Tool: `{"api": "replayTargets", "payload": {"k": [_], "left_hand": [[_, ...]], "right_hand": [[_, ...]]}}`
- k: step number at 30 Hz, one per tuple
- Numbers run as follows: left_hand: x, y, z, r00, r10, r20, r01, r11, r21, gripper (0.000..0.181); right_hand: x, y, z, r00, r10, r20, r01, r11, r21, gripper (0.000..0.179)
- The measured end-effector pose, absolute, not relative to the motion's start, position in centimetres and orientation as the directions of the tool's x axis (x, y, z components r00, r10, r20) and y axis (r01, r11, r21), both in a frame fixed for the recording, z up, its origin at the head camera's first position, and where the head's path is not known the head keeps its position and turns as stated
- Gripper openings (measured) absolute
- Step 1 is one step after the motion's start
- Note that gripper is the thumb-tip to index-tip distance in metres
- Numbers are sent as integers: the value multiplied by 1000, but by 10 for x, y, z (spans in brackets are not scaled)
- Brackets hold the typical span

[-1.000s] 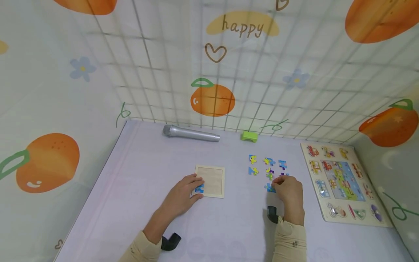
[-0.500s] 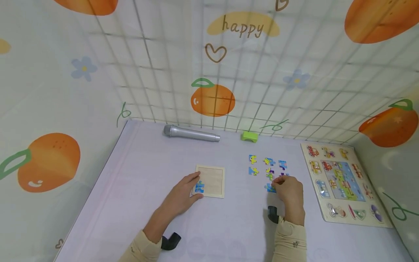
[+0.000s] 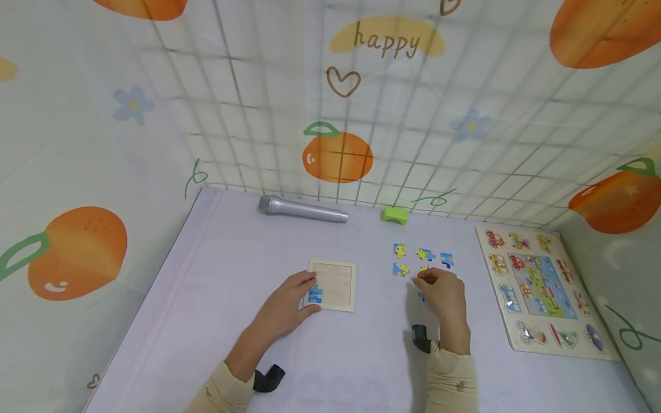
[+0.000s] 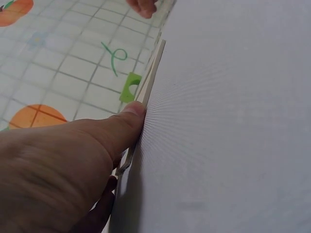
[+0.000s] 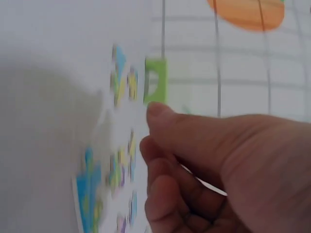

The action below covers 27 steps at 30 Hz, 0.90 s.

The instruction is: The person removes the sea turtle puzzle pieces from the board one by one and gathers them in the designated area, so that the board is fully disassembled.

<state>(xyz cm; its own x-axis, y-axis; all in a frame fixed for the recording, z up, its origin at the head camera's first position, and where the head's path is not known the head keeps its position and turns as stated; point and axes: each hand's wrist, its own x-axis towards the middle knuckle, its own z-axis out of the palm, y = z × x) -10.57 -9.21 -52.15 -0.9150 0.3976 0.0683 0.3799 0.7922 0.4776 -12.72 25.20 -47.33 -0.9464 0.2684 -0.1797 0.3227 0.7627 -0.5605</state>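
Note:
My left hand (image 3: 281, 310) holds the small square wooden puzzle tray (image 3: 335, 285) at its near left corner. Its thumb lies against the near edge in the left wrist view, with the other fingers along the left side. One blue jigsaw piece (image 3: 315, 294) sits in the tray's near left corner. My right hand (image 3: 445, 298) hovers over the loose jigsaw pieces, fingers bent, with a gap between thumb and index finger and nothing visible there. Below it in the right wrist view lies a blue piece (image 5: 87, 187). The hand hides some pieces in the head view.
Several loose pieces, such as a yellow and blue one (image 3: 400, 250), lie right of the tray. A large vehicle puzzle board (image 3: 527, 327) occupies the right side. Along the back are a silver microphone (image 3: 304, 210) and a green block (image 3: 395, 215), before a grid wall behind printed cloth.
My left fingers have drawn back off the blue piece in the tray, uncovering it. My right hand has shifted left from the near loose pieces, now covering more of them.

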Motion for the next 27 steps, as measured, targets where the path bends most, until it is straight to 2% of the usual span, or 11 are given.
{"api": "replayTargets", "payload": {"k": [14,20,27], "left_hand": [[-105,-91,-522,-919,389,54,361,781,509,70],[-105,-91,-518,-927,375,35,335,779,529,70],[-107,-93,-520,-929,368,25,323,779,537,71]], "right_hand": [[-132,176,-480,-996,25,-90,79,743,-665,15],[-129,141,-483,-989,-136,-61,-51,696,-716,12],[-128,120,-489,-970,-238,-41,-138,688,-713,14]]}}
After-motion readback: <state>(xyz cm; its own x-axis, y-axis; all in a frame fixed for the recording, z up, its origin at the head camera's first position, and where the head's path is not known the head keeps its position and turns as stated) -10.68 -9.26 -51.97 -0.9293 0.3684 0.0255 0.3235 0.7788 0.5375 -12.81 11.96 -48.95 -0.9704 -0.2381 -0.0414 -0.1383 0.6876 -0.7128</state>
